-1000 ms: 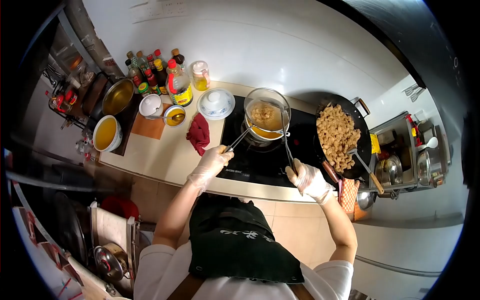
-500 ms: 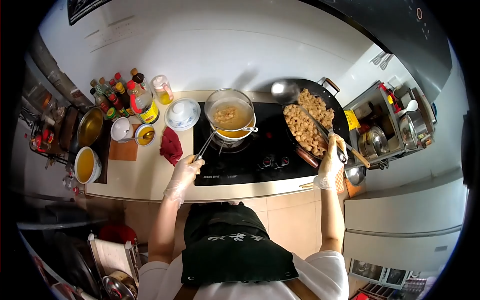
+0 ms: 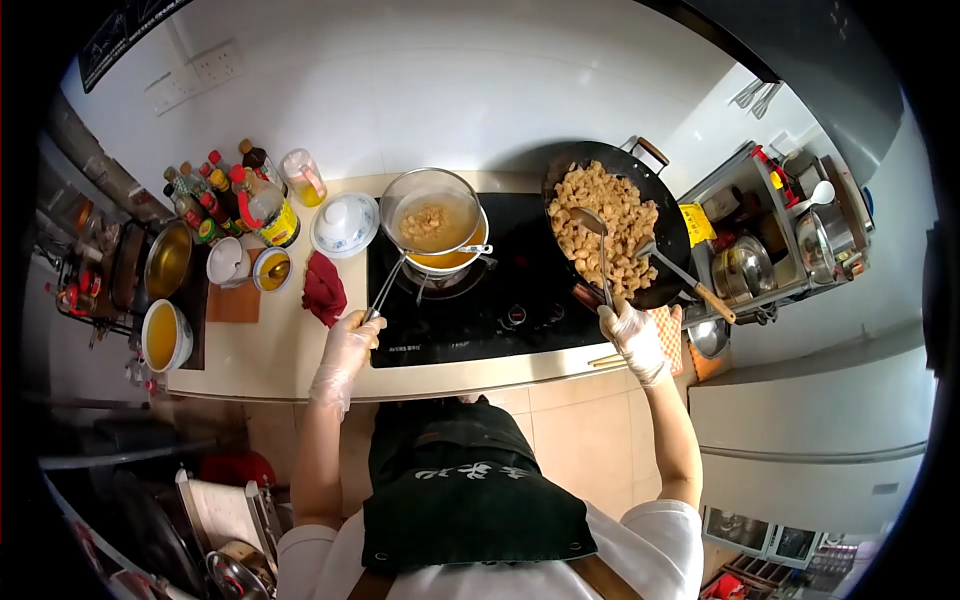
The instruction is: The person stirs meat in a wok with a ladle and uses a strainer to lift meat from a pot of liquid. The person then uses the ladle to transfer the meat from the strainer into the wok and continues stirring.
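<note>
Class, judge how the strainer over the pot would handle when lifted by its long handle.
The strainer is probably stiff: its rim and handle look like metal. With food pieces in its bowl, far from the left hand, it likely feels front-heavy and apt to dip. It may drip yellow liquid over the pot.

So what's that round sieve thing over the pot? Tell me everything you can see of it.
The strainer is a round, shallow basket of fine metal mesh with a bright rim and a long thin wire handle. It sits roughly level over a pot of yellow-orange liquid on the black cooktop; whether it touches the pot's rim is unclear. A small heap of pale brown fried pieces lies in it. The gloved left hand grasps the handle's end.
</note>
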`<state>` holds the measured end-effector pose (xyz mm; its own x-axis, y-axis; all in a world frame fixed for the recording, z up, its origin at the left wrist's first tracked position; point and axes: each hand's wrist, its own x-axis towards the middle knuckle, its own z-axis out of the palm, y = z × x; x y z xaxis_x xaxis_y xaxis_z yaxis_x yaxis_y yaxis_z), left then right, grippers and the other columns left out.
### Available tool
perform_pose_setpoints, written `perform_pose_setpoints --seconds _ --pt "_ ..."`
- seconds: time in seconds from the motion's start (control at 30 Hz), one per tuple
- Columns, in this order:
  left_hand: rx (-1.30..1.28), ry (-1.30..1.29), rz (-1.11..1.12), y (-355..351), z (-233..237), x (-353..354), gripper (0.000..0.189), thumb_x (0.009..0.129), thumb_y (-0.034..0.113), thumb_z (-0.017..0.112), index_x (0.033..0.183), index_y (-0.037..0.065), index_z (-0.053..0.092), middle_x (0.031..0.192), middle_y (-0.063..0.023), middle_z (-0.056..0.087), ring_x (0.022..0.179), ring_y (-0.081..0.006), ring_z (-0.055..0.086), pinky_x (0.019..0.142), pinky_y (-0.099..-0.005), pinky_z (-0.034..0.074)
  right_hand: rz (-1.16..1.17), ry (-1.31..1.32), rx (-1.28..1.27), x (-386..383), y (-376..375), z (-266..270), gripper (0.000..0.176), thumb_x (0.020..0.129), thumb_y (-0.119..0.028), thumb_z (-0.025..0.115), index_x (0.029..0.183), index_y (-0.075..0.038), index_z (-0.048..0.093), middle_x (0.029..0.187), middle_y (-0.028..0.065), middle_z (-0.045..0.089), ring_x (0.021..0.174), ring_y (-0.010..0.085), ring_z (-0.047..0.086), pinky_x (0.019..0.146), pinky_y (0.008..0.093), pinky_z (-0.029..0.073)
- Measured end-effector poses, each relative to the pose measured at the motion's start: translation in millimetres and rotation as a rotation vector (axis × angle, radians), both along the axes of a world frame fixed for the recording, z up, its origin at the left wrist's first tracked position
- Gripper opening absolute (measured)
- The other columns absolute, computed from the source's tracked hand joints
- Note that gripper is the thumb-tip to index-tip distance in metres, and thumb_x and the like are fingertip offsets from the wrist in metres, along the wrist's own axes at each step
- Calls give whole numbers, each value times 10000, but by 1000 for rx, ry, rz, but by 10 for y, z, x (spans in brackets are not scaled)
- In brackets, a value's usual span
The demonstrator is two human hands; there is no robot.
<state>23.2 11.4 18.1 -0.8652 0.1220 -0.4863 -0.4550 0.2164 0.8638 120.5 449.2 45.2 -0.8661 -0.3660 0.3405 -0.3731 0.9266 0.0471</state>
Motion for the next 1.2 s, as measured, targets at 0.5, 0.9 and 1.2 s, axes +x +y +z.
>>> perform_pose_setpoints --seconds 0.5,0.9,1.2 --pt "-2 62 24 161 231 150 211 925 244 547 902 48 623 620 45 456 465 -31 350 423 -213 270 -587 417 -1923 65 742 -15 150 903 -163 640 944 -24 604 928 68 620 798 144 620 778 251 544" --pt "-52 83 -26 162 260 -7 210 898 240 578 867 37 627 611 25 477 436 -50 371 395 -223 278 -321 -462 -2034 504 -515 -764 224 914 -250 616 1038 -64 596 930 63 638 723 152 646 697 278 523" --pt "-7 82 -52 147 221 9 184 905 212 586 883 36 636 579 22 488 416 -44 382 384 -217 290 -341 -728 -2385 -58 -1822 -2288 248 963 -162 557 1139 12 568 1049 107 636 789 194 682 708 243 581"
